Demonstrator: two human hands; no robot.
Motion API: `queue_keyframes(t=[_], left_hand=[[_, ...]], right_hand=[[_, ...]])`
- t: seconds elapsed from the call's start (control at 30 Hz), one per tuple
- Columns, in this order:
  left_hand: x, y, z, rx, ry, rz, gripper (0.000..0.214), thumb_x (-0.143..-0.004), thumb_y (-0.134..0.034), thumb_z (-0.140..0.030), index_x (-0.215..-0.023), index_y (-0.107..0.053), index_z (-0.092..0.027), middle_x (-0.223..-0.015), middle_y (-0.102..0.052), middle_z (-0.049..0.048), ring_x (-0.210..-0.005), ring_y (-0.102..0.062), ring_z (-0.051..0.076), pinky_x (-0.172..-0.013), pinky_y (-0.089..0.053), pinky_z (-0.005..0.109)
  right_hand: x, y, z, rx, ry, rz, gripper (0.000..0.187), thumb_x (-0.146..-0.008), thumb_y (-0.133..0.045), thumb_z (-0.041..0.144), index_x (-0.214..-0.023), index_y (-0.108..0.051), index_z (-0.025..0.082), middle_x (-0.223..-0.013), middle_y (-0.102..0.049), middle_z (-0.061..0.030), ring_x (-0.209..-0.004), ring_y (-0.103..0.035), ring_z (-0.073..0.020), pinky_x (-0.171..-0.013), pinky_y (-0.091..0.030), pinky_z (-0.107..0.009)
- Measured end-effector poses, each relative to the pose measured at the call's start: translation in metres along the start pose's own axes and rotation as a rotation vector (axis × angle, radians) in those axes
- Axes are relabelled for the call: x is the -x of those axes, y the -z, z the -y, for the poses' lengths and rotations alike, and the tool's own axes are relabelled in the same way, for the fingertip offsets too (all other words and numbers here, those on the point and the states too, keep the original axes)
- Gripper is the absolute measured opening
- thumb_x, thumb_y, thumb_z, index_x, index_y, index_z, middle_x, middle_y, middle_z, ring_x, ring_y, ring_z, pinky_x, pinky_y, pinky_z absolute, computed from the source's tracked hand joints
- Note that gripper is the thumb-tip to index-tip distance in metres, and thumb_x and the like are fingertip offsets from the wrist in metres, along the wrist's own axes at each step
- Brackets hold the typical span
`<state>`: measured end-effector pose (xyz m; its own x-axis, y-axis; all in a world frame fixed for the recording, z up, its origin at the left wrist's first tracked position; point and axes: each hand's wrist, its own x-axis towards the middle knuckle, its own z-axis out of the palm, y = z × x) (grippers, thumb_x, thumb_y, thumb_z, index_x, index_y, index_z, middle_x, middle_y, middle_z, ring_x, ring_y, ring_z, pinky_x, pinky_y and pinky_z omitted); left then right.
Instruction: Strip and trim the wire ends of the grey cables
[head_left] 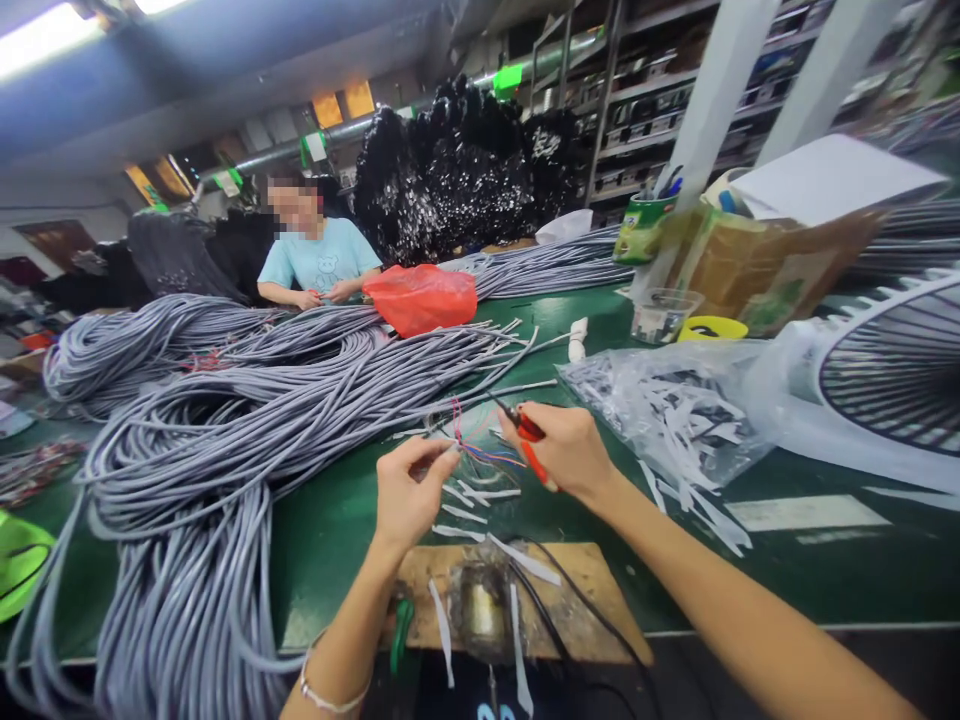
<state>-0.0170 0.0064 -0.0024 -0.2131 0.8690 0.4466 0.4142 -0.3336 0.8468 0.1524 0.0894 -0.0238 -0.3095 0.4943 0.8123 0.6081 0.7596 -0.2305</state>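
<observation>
My left hand [411, 492] is closed in a pinch on the stripped end of a cable. Thin coloured wires [491, 456], blue, orange and red among them, fan out to the right from its fingertips. Red-handled cutting pliers [534, 458] sit in the closed grip of my right hand [574, 452]. Their dark tip points up and left, just above the wires; whether the jaws touch any wire I cannot tell. White strips [480, 494] lie on the green table below the hands. Behind the hands, a large bundle of grey cables [300, 400] spreads to the left.
A wooden board [592, 590] with a metal device [481, 612] and black cords is at the near edge. To the right are a plastic bag of white scraps [675, 400], a fan [892, 380] and a cardboard box [787, 260]. Across the table sits a person [322, 255] beside a red bag [424, 300].
</observation>
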Motion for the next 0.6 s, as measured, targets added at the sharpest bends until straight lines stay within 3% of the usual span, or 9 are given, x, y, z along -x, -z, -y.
queue_keyframes(t=[0.13,0.23,0.3,0.37,0.47,0.53,0.6], left_hand=[[0.033,0.03,-0.033,0.033,0.128,0.097,0.026,-0.074,-0.062,-0.038,-0.07,-0.069,-0.013,-0.058,-0.058,0.0029,-0.047,-0.045,0.01,-0.045,-0.034,0.021],[0.077,0.062,-0.053,-0.086,0.172,0.39,0.029,-0.079,-0.059,-0.038,-0.071,-0.071,-0.013,-0.059,-0.059,0.0039,-0.055,-0.049,0.011,-0.052,-0.036,0.021],[0.111,0.081,-0.053,-0.223,0.289,0.638,0.027,-0.083,-0.055,-0.035,-0.077,-0.072,-0.015,-0.061,-0.06,0.0033,-0.056,-0.051,0.011,-0.055,-0.036,0.021],[0.142,0.096,-0.045,-0.412,0.435,0.744,0.024,-0.083,-0.054,-0.029,-0.075,-0.071,-0.015,-0.065,-0.062,0.0042,-0.062,-0.054,0.013,-0.059,-0.038,0.021],[0.17,0.113,-0.039,-0.629,0.574,0.798,0.028,-0.085,-0.049,-0.027,-0.07,-0.07,-0.016,-0.065,-0.064,0.0067,-0.067,-0.058,0.018,-0.063,-0.041,0.024],[0.175,0.116,-0.051,-0.555,0.522,0.731,0.03,-0.088,-0.043,-0.032,-0.089,-0.069,-0.018,-0.08,-0.068,0.0078,-0.078,-0.061,0.02,-0.07,-0.044,0.026],[0.176,0.108,-0.071,-0.34,0.445,0.594,0.04,-0.093,-0.032,-0.041,-0.111,-0.062,-0.021,-0.096,-0.068,0.0073,-0.087,-0.061,0.019,-0.079,-0.044,0.028]], right_hand=[[0.0,-0.005,-0.008,0.103,-0.085,0.124,0.042,-0.085,-0.04,0.039,-0.047,-0.035,0.021,-0.041,-0.049,-0.0019,-0.038,-0.041,-0.0121,-0.045,-0.02,-0.025],[0.005,-0.011,-0.006,0.144,-0.069,0.247,0.043,-0.084,-0.036,0.042,-0.047,-0.04,0.02,-0.042,-0.052,-0.0038,-0.039,-0.046,-0.0137,-0.045,-0.02,-0.025],[0.009,-0.013,-0.002,0.146,-0.032,0.332,0.042,-0.083,-0.036,0.042,-0.048,-0.043,0.02,-0.042,-0.053,-0.0044,-0.041,-0.048,-0.0146,-0.045,-0.022,-0.024],[0.012,-0.014,0.003,0.146,-0.007,0.385,0.042,-0.083,-0.036,0.042,-0.05,-0.047,0.02,-0.043,-0.053,-0.0048,-0.042,-0.05,-0.0154,-0.045,-0.022,-0.024],[0.013,-0.013,0.01,0.157,-0.011,0.445,0.043,-0.084,-0.034,0.044,-0.052,-0.05,0.019,-0.044,-0.055,-0.0059,-0.043,-0.051,-0.0164,-0.046,-0.022,-0.025],[0.012,-0.013,0.013,0.176,-0.029,0.513,0.042,-0.083,-0.036,0.044,-0.053,-0.052,0.019,-0.046,-0.056,-0.0065,-0.045,-0.052,-0.0173,-0.046,-0.022,-0.025],[0.011,-0.014,0.016,0.207,-0.052,0.588,0.04,-0.083,-0.039,0.043,-0.055,-0.054,0.019,-0.05,-0.059,-0.0073,-0.049,-0.055,-0.0186,-0.047,-0.023,-0.025]])
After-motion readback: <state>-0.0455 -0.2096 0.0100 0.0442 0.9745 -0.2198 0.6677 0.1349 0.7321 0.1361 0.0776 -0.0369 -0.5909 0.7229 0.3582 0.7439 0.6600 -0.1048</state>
